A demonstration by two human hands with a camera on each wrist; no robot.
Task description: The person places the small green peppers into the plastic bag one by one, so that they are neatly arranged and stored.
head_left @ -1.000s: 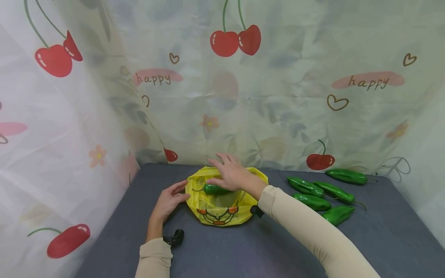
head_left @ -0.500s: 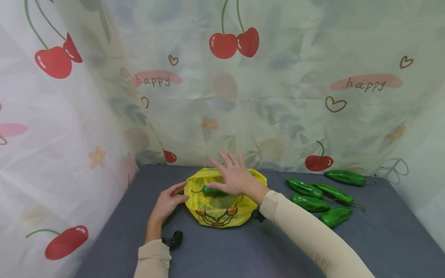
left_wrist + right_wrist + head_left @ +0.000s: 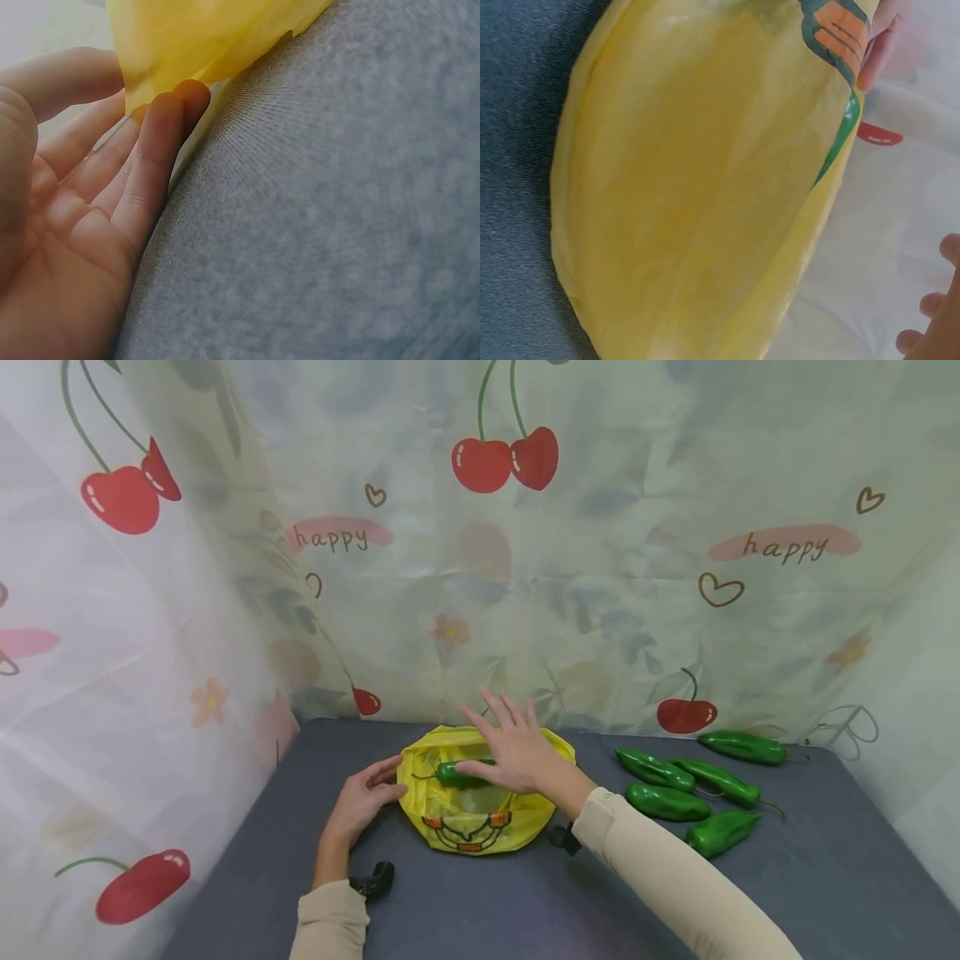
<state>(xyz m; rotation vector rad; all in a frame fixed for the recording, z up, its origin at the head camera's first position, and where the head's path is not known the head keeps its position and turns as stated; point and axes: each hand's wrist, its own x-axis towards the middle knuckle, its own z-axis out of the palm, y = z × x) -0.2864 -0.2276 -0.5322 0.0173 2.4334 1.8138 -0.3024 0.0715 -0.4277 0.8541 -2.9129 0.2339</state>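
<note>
A yellow plastic bag [image 3: 525,831] with an orange and black print sits with its mouth spread at the middle of the table. One green pepper [image 3: 453,774] lies in it, stem to the left, partly covered by my right thumb. My left hand [image 3: 358,803] touches the bag's left edge with relaxed fingers; in the left wrist view its fingertips [image 3: 161,112] meet the yellow plastic. Over the bag's right part is my right hand [image 3: 517,756], fingers spread, gripping nothing. Whether its thumb touches the pepper cannot be told. Some of its fingers show at the right wrist view's edge.
Several green peppers lie on the right of the dark grey table [image 3: 465,910], among them a front pepper [image 3: 723,832] and a back pepper [image 3: 742,747]. A printed curtain [image 3: 540,610] hangs behind the table and along the left side.
My right hand has shifted slightly to the right with its fingers spreading, so more of the pepper in the bag shows. The left hand stays at the bag's left edge.
</note>
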